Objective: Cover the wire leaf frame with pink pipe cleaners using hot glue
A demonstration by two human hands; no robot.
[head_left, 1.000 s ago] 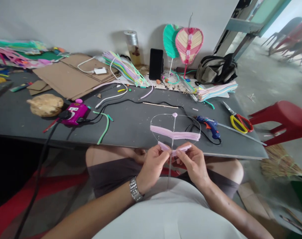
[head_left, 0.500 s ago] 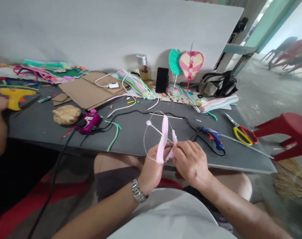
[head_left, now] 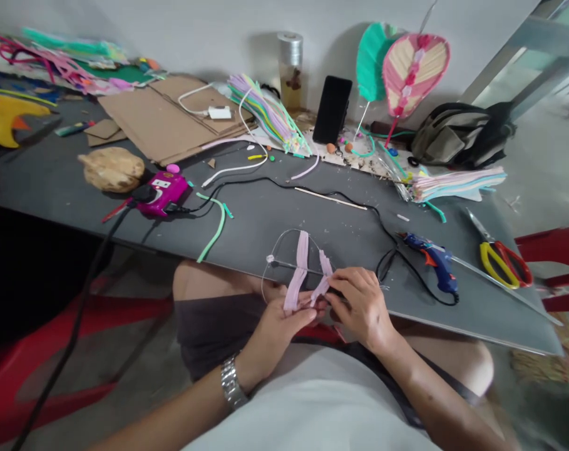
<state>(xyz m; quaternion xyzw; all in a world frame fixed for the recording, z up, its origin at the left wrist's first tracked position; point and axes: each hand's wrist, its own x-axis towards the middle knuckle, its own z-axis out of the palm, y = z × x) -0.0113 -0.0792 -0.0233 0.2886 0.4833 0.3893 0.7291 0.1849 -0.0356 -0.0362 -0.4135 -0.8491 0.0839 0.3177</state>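
A thin wire frame [head_left: 265,275] bent in a rounded, leaf-like outline is held at the table's front edge. A central stick runs across it with a small pale ball [head_left: 270,259] at its left end. Two pale pink pleated strips [head_left: 297,269] cross the frame, the longer one on the left. My left hand [head_left: 277,322], wearing a metal watch, supports the frame from below, thumb forward and fingers partly behind the strips. My right hand [head_left: 362,300] pinches the frame's right side by the shorter strip; its fingertips are partly hidden.
On the right lie a blue glue gun [head_left: 432,260] and scissors [head_left: 500,257]. A magenta power socket [head_left: 162,193], a brown lump [head_left: 112,169] and cardboard [head_left: 148,125] occupy the left. Behind stand a phone [head_left: 332,109] and two leaf-shaped fans [head_left: 415,75]. A yellow glue gun [head_left: 9,116] is far left.
The view has shifted closer and downward. The frame has tilted flatter, and my left hand has opened out more beneath it. My right hand stays at the shorter strip.
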